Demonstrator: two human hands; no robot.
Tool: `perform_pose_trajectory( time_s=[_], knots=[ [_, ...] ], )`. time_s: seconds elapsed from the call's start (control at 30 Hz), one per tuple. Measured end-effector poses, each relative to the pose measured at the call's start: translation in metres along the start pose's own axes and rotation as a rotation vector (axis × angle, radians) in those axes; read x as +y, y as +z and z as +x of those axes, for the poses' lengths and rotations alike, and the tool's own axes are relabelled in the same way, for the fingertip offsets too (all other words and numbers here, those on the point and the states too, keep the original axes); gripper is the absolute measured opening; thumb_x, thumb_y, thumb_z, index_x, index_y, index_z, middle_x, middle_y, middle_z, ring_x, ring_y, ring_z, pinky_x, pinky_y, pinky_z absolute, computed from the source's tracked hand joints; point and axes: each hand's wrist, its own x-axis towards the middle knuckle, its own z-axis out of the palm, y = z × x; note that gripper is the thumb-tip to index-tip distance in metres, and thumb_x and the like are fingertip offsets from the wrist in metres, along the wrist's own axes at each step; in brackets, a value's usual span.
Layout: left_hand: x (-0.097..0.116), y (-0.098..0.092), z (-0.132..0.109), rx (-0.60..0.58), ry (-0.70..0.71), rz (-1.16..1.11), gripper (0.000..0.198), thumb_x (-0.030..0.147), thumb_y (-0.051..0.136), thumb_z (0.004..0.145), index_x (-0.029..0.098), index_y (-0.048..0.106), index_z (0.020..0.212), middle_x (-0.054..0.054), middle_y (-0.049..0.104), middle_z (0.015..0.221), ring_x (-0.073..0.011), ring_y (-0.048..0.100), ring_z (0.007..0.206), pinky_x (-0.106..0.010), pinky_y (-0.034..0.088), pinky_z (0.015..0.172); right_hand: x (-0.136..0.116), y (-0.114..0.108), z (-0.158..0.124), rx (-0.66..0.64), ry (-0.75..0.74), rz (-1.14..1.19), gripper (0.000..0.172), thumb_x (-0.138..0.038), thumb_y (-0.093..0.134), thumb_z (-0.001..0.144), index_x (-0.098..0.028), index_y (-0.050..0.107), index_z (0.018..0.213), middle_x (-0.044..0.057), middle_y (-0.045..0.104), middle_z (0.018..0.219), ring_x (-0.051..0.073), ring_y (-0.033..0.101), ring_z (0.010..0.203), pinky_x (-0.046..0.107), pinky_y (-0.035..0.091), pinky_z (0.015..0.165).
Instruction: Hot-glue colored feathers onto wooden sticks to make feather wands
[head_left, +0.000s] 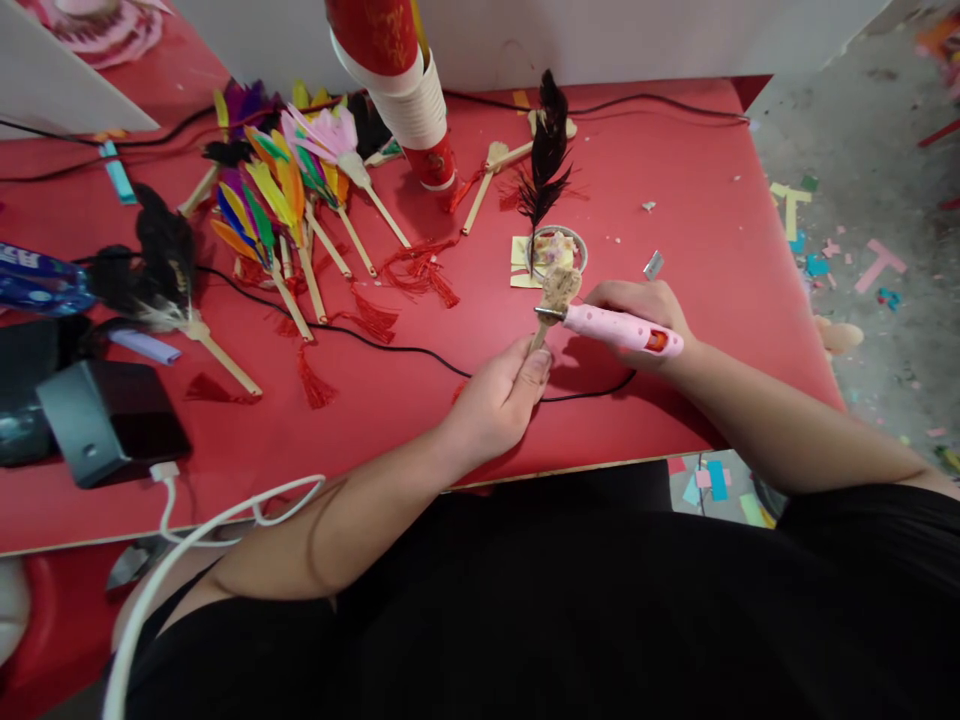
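Observation:
My left hand (pixel 501 392) is closed round the lower end of a small wooden fan stick (pixel 556 293), held upright over the red table (pixel 697 230). My right hand (pixel 637 302) grips a pink glue gun (pixel 619 328) lying sideways, its metal tip touching the stick just below the broad top. A black feather (pixel 547 150) stands behind the stick, rising from about a small round dish (pixel 559 248) that rests on a yellow paper square.
Several finished feather fans (pixel 281 200) with red tassels lie at the table's left. A stack of red and white paper cups (pixel 409 85) leans at the back. Black cable (pixel 390 348) crosses the table. A black box (pixel 112 420) and white cable sit front left.

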Motion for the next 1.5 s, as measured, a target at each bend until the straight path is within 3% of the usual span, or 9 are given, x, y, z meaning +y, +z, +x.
perform_pose_trajectory(
  time_s=[0.13, 0.4, 0.6, 1.03, 1.5],
  knots=[
    [-0.001, -0.001, 0.0, 0.0, 0.009, 0.026, 0.051, 0.065, 0.047, 0.13, 0.027, 0.052, 0.096, 0.003, 0.051, 0.075, -0.0174, 0.049, 0.07, -0.033, 0.04, 0.068, 0.001, 0.001, 0.0, 0.008, -0.028, -0.035, 0.024, -0.047, 0.065, 0.102, -0.026, 0.071, 0.092, 0.002, 0.073, 0.075, 0.017, 0.058, 0.059, 0.033, 0.04, 0.063],
    [-0.004, -0.002, -0.001, -0.011, 0.038, 0.097, 0.058, 0.076, 0.042, 0.128, 0.027, 0.049, 0.097, 0.003, 0.052, 0.076, -0.0179, 0.051, 0.071, -0.035, 0.041, 0.067, 0.004, 0.002, -0.001, 0.023, -0.053, -0.023, 0.039, -0.059, 0.065, 0.108, -0.025, 0.07, 0.09, 0.002, 0.072, 0.074, 0.016, 0.059, 0.06, 0.032, 0.038, 0.062],
    [-0.003, -0.002, -0.001, -0.009, 0.034, 0.108, 0.059, 0.077, 0.042, 0.128, 0.027, 0.049, 0.097, 0.002, 0.054, 0.077, -0.0181, 0.054, 0.073, -0.035, 0.041, 0.067, 0.009, 0.003, -0.003, 0.019, -0.056, -0.045, 0.035, -0.057, 0.069, 0.107, -0.025, 0.07, 0.093, 0.002, 0.073, 0.075, 0.017, 0.061, 0.062, 0.033, 0.038, 0.062],
    [-0.003, 0.0, -0.002, 0.011, 0.031, 0.104, 0.056, 0.072, 0.042, 0.129, 0.027, 0.052, 0.096, 0.002, 0.053, 0.076, -0.0201, 0.06, 0.079, -0.035, 0.048, 0.075, 0.01, 0.006, -0.002, 0.033, -0.11, 0.034, 0.014, -0.037, 0.069, 0.101, -0.024, 0.074, 0.098, 0.001, 0.076, 0.077, 0.015, 0.059, 0.058, 0.031, 0.039, 0.058],
    [-0.006, 0.0, -0.003, 0.001, 0.016, 0.086, 0.059, 0.076, 0.04, 0.128, 0.026, 0.054, 0.101, -0.001, 0.059, 0.082, -0.0189, 0.055, 0.074, -0.034, 0.042, 0.066, 0.008, 0.004, -0.002, 0.007, -0.056, 0.036, 0.023, -0.047, 0.072, 0.104, -0.025, 0.072, 0.096, 0.001, 0.073, 0.076, 0.016, 0.057, 0.058, 0.032, 0.038, 0.061]
  ],
)
